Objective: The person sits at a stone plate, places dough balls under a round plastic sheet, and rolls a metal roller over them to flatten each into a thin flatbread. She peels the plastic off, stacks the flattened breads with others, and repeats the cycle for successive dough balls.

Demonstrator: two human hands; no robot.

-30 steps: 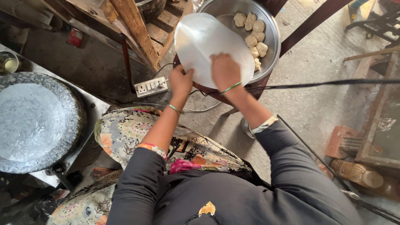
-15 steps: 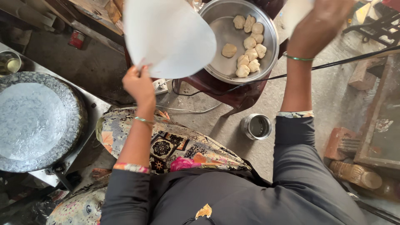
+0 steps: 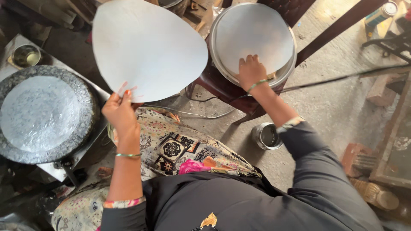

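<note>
Left hand (image 3: 120,112) pinched the thin dough sheet (image 3: 147,47) at its lower edge. The griddle (image 3: 43,113) lay just left. Right hand (image 3: 251,72) lay flat on the steel lid (image 3: 257,34).

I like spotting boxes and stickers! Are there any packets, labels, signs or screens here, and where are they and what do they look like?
Labelled can or bottle: far top right corner, on the ground; round, blue and orange body with a pale top, too small to make out more.
No signs, screens or other packets show. The small steel cup on the floor is plain, with no label.
</note>
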